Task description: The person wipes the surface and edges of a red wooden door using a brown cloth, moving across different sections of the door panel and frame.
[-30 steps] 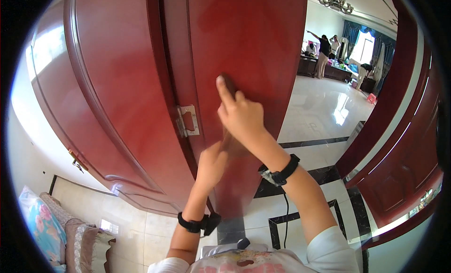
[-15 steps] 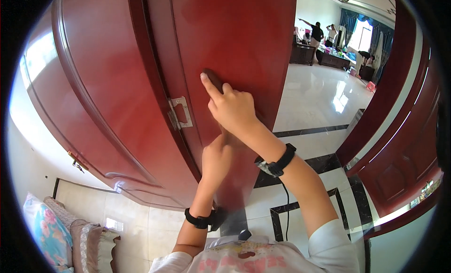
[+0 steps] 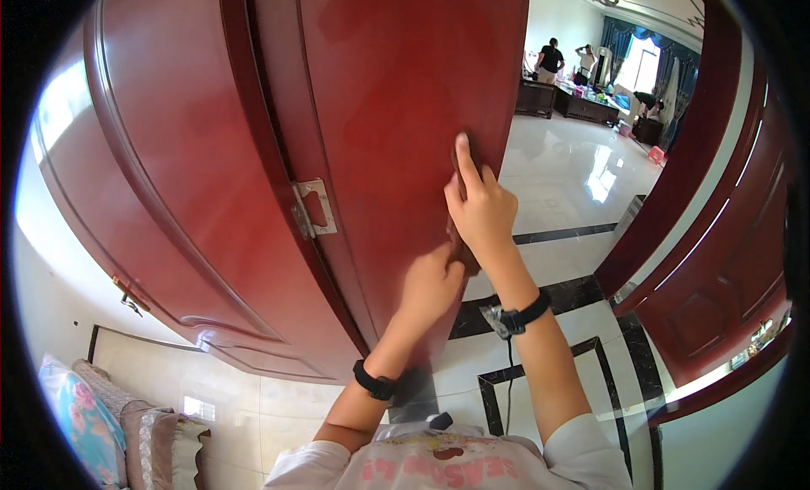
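Observation:
Both hands are on a tall red wooden panel [image 3: 388, 93] beside a doorway. A long dark brown piece [image 3: 456, 230], perhaps a folded cloth, lies flat against it near its right edge; the fingers cover most of it. My right hand [image 3: 489, 211] presses its upper part, index finger stretched upward along it and the other fingers bent. Lower and to the left, my left hand [image 3: 429, 286] is closed at its bottom end. Duller, darker patches mark the panel's surface. A metal hinge [image 3: 318, 207] sits left of the hands, where a red door [image 3: 169, 152] meets the panel.
The door has a brass handle [image 3: 131, 296] with keys. Bedding [image 3: 89, 414] is at the lower left. A black cable [image 3: 510, 380] hangs from my right wristband [image 3: 516, 317]. Another red door [image 3: 717, 296] stands right. Through the doorway, several people are near dark wooden furniture [image 3: 586, 108].
Both hands have slid right across the panel with the brown piece, from near the hinge to the right edge. In the far room, a person's outstretched arm has come down.

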A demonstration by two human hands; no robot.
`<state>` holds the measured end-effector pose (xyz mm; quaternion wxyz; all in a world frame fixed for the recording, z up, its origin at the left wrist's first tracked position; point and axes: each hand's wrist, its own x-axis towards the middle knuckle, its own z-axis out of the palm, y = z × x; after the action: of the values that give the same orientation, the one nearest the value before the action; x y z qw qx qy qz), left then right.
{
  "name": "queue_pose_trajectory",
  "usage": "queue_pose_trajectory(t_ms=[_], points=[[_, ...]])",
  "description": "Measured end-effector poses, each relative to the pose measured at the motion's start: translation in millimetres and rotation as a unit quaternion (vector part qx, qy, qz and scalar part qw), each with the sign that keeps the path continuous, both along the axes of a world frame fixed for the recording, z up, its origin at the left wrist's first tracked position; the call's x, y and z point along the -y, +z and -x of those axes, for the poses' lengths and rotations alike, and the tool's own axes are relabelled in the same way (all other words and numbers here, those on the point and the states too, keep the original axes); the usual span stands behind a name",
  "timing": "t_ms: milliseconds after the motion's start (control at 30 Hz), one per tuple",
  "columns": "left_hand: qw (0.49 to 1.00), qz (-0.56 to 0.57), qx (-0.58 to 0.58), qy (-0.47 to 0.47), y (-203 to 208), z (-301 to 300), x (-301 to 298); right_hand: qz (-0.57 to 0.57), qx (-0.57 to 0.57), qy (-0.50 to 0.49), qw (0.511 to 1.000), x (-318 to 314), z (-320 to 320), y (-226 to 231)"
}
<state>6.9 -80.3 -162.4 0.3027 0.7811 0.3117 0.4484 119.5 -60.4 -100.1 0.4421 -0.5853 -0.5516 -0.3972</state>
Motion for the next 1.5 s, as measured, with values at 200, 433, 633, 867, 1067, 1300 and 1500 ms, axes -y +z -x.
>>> queue_pose_trajectory(t_ms=[200, 433, 633, 867, 1067, 1300, 1500], points=[[0.997, 0.058, 0.047, -0.006, 22, 13, 0, -0.019, -0.003, 0.055, 0.998, -9, 1, 21], [0.995, 0.044, 0.092, -0.001, 33, 19, -13, 0.003, -0.035, 0.037, 0.999, -12, 22, 46], [0.998, -0.018, -0.056, 0.025, 5, 10, -12, 0.04, 0.0, 0.025, 0.999, 4, -9, -2], [0.976, -0.174, -0.097, 0.09, 65, 49, -28, -0.021, 0.052, 0.063, 0.996, -22, 21, 62], [0.937, -0.273, -0.088, 0.199, 162, 64, -20, -0.025, 0.002, 0.109, 0.994, -27, 40, 178], [0.947, -0.245, -0.136, 0.159, 48, 47, -33, 0.046, 0.006, 0.049, 0.998, -21, 45, 70], [0.9, -0.383, -0.142, 0.152, 118, 49, -46, -0.001, 0.029, 0.061, 0.998, -25, 31, 134]])
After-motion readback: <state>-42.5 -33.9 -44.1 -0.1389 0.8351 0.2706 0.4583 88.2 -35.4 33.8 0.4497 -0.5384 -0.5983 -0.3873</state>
